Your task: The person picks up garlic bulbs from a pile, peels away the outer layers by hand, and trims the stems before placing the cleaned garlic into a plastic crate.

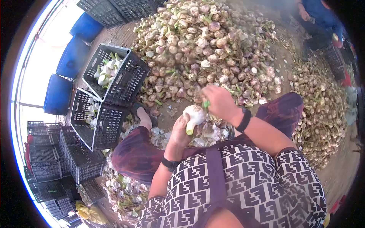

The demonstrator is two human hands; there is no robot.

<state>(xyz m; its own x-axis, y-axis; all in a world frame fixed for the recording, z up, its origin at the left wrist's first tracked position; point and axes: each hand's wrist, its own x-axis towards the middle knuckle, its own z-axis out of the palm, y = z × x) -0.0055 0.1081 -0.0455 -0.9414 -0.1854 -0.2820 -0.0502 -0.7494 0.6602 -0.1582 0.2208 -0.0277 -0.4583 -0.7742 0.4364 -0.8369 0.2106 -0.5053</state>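
Now: left hand (180,131) grip clenched round garlic bulb (195,113), stalk end down. Right hand (219,102) grip pinching green piece (206,104) at bulb's top. Garlic heap (205,49) just ahead.

The short-sleeved top (243,182) carries a black-and-white block pattern, with a dark purple strap (216,167) running down its front. The trousers (133,155) are mottled maroon and dark purple. A black band (170,164) circles the wrist of the left hand (179,131). A wider strap, perhaps a watch (244,120), sits behind the right hand (220,103).
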